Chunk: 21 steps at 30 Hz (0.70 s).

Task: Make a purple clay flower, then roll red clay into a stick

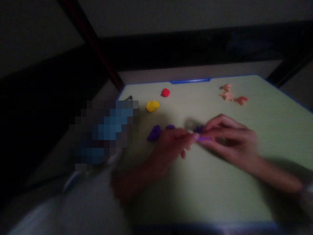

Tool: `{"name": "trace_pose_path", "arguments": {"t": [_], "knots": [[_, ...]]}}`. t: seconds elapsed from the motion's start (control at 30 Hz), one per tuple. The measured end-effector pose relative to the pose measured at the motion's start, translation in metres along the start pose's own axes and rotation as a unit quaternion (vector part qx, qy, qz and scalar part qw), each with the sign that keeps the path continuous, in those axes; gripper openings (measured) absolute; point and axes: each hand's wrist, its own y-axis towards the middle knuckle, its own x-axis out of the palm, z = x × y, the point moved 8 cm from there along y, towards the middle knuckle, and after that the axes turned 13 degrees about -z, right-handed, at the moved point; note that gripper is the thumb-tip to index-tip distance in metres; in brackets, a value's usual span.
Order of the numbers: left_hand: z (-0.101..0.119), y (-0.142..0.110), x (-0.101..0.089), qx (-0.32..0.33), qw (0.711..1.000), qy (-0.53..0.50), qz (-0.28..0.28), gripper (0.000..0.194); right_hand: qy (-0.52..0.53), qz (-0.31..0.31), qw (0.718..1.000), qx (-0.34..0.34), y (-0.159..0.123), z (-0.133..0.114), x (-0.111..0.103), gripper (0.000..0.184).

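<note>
Work looks midway: purple strip (204, 138) pinched between two hands

In the head view, the purple strip is over the middle of the desk (207, 199). The left hand (174, 140) has its fingertips together at one end; the right hand (234, 140) has finger and thumb clamped on the other, though blur and dimness hide the exact contact. The strip looks thin and drawn out, so some shaping seems done, but it is not yet set down. A large purple lump (154, 133) and a small purple piece (170, 126) look rough, so working them seems left. Farther off lie a yellow lump (152, 106) and a red lump (165, 92); the peach-coloured pieces (228, 95) at far right look already formed.

The far edge, with its blue bar (190, 80), is well beyond the hands. Room for moving seems widest to the right and toward the near edge. Leftward it looks tighter: the large purple lump sits just beside the left hand, and a blocked-out patch (110, 130) covers part of the left edge.
</note>
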Motion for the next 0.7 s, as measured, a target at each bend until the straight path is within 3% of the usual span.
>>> {"name": "trace_pose_path", "arguments": {"t": [0.7], "knots": [[-0.0046, 0.0008, -0.0039, 0.007, 1.000, -0.021, 0.016, 0.026, -0.009, 0.008, 1.000, 0.007, -0.0011, 0.0042, -0.0017, 0.018]]}}
